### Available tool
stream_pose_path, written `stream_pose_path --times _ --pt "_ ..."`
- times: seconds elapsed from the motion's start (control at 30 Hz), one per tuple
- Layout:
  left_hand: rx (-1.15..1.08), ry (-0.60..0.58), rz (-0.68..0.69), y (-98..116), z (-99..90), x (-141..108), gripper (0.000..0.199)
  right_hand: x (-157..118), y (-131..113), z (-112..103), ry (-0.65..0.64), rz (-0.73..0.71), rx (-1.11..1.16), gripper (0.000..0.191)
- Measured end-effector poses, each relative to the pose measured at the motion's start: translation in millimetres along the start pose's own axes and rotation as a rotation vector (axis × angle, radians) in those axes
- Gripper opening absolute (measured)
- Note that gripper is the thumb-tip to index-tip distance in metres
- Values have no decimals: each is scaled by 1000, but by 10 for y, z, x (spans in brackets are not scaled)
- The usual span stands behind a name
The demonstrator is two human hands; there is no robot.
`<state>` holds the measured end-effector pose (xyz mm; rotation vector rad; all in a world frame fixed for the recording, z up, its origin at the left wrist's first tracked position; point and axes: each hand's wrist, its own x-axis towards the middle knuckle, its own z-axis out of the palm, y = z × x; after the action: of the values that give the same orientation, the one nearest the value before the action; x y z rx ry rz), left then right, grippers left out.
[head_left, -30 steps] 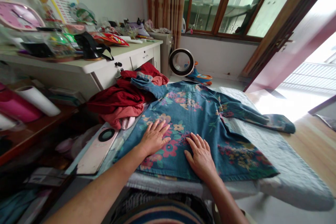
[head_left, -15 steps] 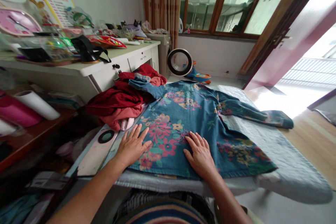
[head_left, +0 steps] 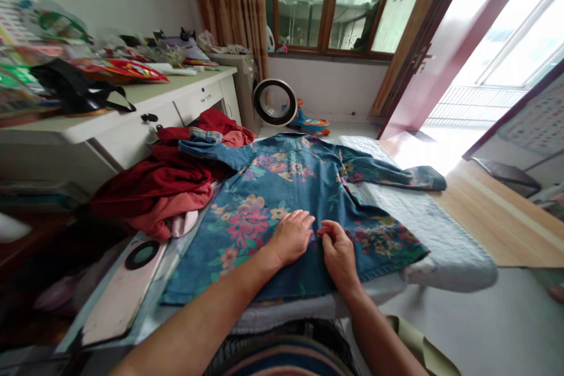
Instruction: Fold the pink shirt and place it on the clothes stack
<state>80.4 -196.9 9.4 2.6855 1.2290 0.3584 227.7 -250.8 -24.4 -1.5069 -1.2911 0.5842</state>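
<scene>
A blue denim shirt (head_left: 286, 188) with pink and yellow flowers lies spread on a padded ironing board (head_left: 453, 258), its sleeves out to both sides. Over the middle of the shirt, my left hand (head_left: 293, 238) rests with its fingers extended, side by side. My right hand (head_left: 340, 254) is just beside it, thumb and fingertips curled into a pinch. Whatever sits between those fingertips is too small to make out. A narrow gap separates the two hands.
Red clothes (head_left: 158, 182) are heaped at the left, by a white desk (head_left: 176, 94) crowded with items. A pale flat panel with a dark ring (head_left: 118, 288) lies front left. Behind stand a washing machine with its round door (head_left: 275, 103) open and an open house door (head_left: 423, 53).
My left hand has slid right across the shirt toward my right hand, its spread fingers now together. The right hand has curled into a pinch. The view has turned right.
</scene>
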Motion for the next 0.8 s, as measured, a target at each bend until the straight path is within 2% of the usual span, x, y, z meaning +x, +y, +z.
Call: stream_pose_path --times 0.1,0.17,0.27,0.33,0.4,0.43,0.53,0.6,0.63,0.7,0.8 --pt "17 6 -32 -6 200 -33 44 15 13 -4 18 42 80 27" --pt "22 9 -35 -29 271 -72 46 15 -7 10 -28 50 76 25" --pt "25 8 -32 -48 296 -93 47 31 -58 8 -127 51 47 22" --pt "32 12 -30 -48 286 -84 47 80 -92 -66 -184 73 70 23" --pt "39 15 -29 -44 275 -73 47 168 -122 -239 -162 81 60 26" --pt "40 14 -28 -43 271 -69 46 223 -133 -364 -111 64 14 27" --pt "39 3 -30 -44 267 -70 47 393 -135 -833 181 -70 -335 26" --pt "40 0 -28 -48 273 -76 49 475 -98 -1139 300 -97 -587 28" --pt "41 2 -27 -51 279 -78 50 501 -68 -1267 322 -54 -699 29" --pt "42 6 -21 -58 292 -82 51 523 2 -1459 281 76 -852 33" --pt "48 6 -19 -62 305 -84 52 512 98 -1597 165 225 -902 34"
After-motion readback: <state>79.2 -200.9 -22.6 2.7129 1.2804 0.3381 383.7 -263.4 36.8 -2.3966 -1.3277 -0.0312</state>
